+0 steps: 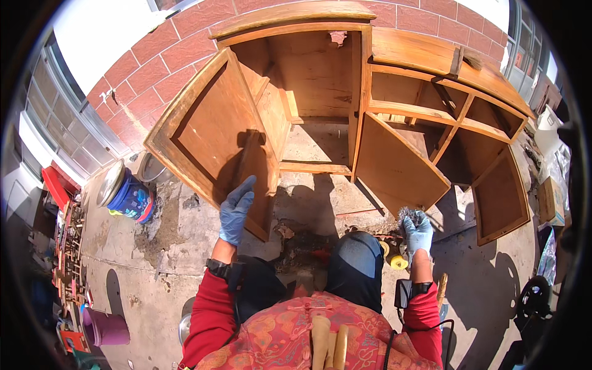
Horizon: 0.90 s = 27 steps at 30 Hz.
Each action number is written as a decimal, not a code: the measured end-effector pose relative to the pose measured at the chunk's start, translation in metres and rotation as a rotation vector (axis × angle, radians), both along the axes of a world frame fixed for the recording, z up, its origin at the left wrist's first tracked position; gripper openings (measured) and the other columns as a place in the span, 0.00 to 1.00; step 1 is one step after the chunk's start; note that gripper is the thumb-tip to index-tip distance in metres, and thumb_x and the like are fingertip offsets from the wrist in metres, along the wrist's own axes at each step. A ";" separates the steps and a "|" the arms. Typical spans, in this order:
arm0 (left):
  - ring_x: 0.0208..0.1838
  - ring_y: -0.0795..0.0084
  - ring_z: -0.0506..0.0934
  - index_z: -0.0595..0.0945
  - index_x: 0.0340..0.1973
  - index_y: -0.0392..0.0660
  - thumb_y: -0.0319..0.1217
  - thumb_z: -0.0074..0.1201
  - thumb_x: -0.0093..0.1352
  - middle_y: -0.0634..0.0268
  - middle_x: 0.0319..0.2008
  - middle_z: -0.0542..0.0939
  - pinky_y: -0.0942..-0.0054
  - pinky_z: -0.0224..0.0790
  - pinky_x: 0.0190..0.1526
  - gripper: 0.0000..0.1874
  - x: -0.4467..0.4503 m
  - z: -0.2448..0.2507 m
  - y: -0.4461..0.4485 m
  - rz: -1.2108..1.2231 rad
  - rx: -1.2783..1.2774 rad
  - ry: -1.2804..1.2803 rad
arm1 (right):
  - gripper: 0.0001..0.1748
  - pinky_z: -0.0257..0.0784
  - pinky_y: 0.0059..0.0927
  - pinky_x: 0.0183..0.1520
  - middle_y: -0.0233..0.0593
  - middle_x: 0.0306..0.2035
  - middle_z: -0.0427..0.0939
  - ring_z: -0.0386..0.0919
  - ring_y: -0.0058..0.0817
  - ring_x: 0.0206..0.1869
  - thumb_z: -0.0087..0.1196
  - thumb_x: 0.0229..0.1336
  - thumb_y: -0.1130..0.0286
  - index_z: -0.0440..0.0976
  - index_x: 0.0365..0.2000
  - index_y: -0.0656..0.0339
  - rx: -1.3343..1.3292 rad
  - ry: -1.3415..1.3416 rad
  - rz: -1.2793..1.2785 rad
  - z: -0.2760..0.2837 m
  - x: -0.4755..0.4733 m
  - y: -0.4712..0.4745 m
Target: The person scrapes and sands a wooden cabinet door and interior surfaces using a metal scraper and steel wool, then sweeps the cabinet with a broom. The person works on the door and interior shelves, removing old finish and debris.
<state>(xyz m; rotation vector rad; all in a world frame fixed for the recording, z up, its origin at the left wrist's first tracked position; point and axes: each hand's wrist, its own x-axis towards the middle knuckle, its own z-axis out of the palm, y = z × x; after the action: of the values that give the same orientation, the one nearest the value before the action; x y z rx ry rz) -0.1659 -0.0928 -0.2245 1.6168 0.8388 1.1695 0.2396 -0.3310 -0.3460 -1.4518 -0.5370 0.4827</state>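
Note:
A wooden cabinet (362, 92) stands before me with several doors swung out. My left hand (237, 210), in a blue disposable glove, is at the lower part of the large left door (217, 125), fingers apart and holding nothing; whether it touches the wood I cannot tell. In my gloved right hand (418, 233) is a grey scouring pad of metal wool (409, 215), close to the bottom corner of the middle door (397, 162). The smaller right door (503, 199) hangs outward. On the cabinet top lies a brush (471, 59) near a strip of wood (456, 61).
At left are a blue bucket (132, 196) with a metal basin (111, 182) on it, and a purple bucket (108, 327). Yellow wheels (398, 262) lie beside my knee. A cardboard box (551, 201) and plastic bags stand at right. A brick wall (148, 74) rises behind.

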 end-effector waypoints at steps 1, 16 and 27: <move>0.58 0.77 0.76 0.78 0.61 0.40 0.28 0.55 0.74 0.65 0.59 0.79 0.77 0.67 0.61 0.20 -0.011 0.000 0.003 0.054 -0.024 -0.027 | 0.12 0.77 0.25 0.47 0.35 0.41 0.82 0.80 0.22 0.41 0.59 0.62 0.81 0.74 0.46 0.66 0.035 0.078 0.024 -0.001 -0.004 0.005; 0.66 0.68 0.73 0.72 0.65 0.36 0.28 0.51 0.75 0.58 0.64 0.75 0.70 0.61 0.69 0.23 -0.097 -0.034 0.087 0.440 -0.006 -0.108 | 0.05 0.75 0.22 0.38 0.29 0.34 0.82 0.78 0.19 0.34 0.61 0.61 0.78 0.78 0.38 0.59 0.087 0.459 -0.061 -0.010 -0.015 -0.021; 0.62 0.73 0.74 0.76 0.63 0.41 0.34 0.56 0.74 0.63 0.63 0.77 0.72 0.64 0.66 0.23 0.003 0.023 0.009 -0.020 -0.006 0.083 | 0.11 0.81 0.30 0.35 0.33 0.35 0.82 0.81 0.25 0.32 0.53 0.63 0.84 0.79 0.42 0.60 0.280 0.717 0.072 0.027 -0.029 0.005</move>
<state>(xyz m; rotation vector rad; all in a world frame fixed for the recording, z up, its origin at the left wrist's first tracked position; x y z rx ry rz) -0.1633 -0.0838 -0.2019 1.6742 0.8764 1.0914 0.2104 -0.3261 -0.3190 -0.9067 -0.0718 0.8960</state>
